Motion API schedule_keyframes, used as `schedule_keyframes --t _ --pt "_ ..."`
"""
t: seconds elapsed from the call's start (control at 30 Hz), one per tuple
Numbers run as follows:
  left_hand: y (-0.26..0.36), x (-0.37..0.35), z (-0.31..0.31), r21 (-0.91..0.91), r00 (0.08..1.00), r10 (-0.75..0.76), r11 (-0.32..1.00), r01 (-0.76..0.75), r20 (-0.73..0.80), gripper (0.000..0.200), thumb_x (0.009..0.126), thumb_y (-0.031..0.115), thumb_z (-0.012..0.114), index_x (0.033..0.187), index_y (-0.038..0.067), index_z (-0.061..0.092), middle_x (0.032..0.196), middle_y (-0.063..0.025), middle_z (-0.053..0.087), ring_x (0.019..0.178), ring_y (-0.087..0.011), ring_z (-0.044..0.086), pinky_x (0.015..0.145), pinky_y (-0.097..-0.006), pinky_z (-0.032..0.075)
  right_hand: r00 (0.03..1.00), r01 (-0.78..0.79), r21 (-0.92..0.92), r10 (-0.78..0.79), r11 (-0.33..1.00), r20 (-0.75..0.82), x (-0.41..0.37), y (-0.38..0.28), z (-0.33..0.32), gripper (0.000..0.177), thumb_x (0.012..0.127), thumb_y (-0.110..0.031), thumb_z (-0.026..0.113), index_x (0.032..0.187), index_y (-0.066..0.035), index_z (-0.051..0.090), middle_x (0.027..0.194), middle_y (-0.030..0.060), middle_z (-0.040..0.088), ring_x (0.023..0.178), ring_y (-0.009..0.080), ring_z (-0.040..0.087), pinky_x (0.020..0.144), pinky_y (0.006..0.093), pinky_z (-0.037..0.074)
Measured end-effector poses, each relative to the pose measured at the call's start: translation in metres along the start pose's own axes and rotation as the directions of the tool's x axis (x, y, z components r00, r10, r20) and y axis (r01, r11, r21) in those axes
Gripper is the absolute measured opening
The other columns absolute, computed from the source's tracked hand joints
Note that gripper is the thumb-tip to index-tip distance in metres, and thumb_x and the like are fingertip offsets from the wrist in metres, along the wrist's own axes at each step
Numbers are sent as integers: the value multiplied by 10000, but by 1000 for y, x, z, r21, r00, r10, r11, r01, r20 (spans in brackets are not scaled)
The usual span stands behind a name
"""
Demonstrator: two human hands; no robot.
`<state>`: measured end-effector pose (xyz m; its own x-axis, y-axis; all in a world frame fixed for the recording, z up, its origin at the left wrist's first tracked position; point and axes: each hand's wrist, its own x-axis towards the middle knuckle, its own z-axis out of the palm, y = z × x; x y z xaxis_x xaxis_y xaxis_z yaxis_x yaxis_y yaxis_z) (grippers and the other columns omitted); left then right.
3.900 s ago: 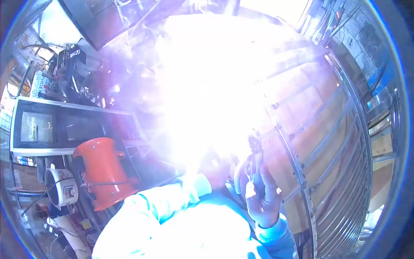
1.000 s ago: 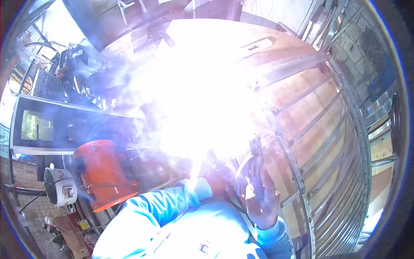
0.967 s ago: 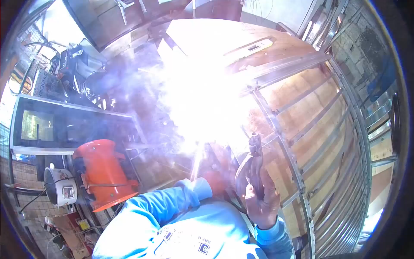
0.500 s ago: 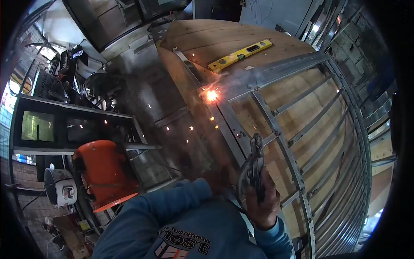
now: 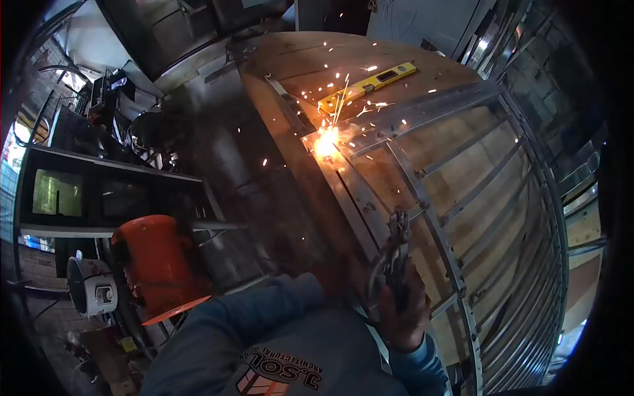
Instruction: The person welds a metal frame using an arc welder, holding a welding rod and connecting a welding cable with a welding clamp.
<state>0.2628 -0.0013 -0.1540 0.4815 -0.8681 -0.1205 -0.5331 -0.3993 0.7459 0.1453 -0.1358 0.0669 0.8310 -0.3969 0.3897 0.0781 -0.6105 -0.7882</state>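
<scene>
My right hand (image 5: 404,313) is closed around a dark clamp-like holder (image 5: 396,254) above the near edge of a metal frame (image 5: 439,241). A bright glow with flying sparks (image 5: 326,145) burns at the frame's left corner, beyond the holder. My left hand (image 5: 338,272) is a dark shape past the blue sleeve cuff, left of the holder; its fingers cannot be made out. The frame has many bars and lies on a wooden board (image 5: 297,56). Just past the glow, a yellow spirit level (image 5: 367,86) rests on the board.
An orange bucket-like container (image 5: 158,267) and a white cooker-like appliance (image 5: 92,287) stand at the left. Behind them is a dark-framed panel (image 5: 119,195). A flat metal strip (image 5: 285,99) lies on the board. Metal lengths stand at the upper right.
The glow is larger, and more sparks spread up and right over the board. The surroundings look darker. The holder and my right hand have shifted very slightly.
</scene>
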Motion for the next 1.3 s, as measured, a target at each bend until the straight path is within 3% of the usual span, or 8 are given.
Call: schedule_keyframes --t 0.2,0.3,0.4,0.5,0.6,0.73,1.0,1.3 --pt "21 5 -26 250 954 -121 967 51 274 687 941 246 492 1485 -127 298 1143 -333 658 892 -452 702 758 -528 565 998 -55 -58 56 997 19 -2 -1 -4 562 842 -14 718 1378 9 552 1211 255 631 1103 396 646 945 463 512" --pt "19 7 -25 305 929 -112 952 0 351 703 933 225 489 1494 -137 267 1151 -350 648 833 -446 707 681 -536 568 996 70 -157 -60 985 66 4 -1 -7 551 920 -2 600 1446 58 446 1295 247 621 1178 304 631 1002 390 484" --pt "19 5 -26 300 938 -106 954 2 330 691 934 222 489 1487 -135 278 1154 -351 645 830 -446 708 678 -537 568 998 32 -70 -28 997 56 3 -2 -6 541 922 3 600 1441 59 456 1295 245 625 1186 292 625 1008 382 478" --pt "20 4 -25 284 949 -97 959 9 298 680 934 218 489 1481 -132 289 1158 -351 642 826 -445 708 675 -538 568 1000 28 -37 -28 999 -10 7 -5 -2 572 857 3 672 1414 -19 542 1212 249 639 1067 378 663 933 418 518" --pt "20 3 -25 280 954 -93 960 10 286 668 935 215 490 1474 -130 299 1161 -352 639 823 -445 708 672 -539 568 999 -25 -83 28 996 34 1 0 -3 589 870 -3 663 1440 -23 514 1240 253 635 1095 376 659 938 414 519" --pt "22 2 -23 274 956 -88 962 8 280 652 936 211 490 1466 -127 313 1166 -352 635 818 -444 708 668 -540 567 977 -183 130 166 974 132 2 -4 -6 601 905 -27 648 1475 -17 459 1294 267 612 1172 345 633 966 416 507" --pt "21 2 -27 278 965 -78 961 5 251 622 938 202 490 1449 -120 342 1176 -354 628 809 -443 708 661 -543 567 996 79 -128 -74 989 46 4 -1 -5 547 932 -25 616 1450 46 454 1215 219 660 1088 249 652 947 352 505" --pt "21 2 -26 276 969 -74 961 6 237 588 940 192 490 1430 -113 374 1186 -355 620 798 -441 709 652 -546 566 998 42 -125 -35 991 53 6 -2 -2 531 925 -7 608 1434 56 471 1243 227 647 1127 262 644 969 365 500"
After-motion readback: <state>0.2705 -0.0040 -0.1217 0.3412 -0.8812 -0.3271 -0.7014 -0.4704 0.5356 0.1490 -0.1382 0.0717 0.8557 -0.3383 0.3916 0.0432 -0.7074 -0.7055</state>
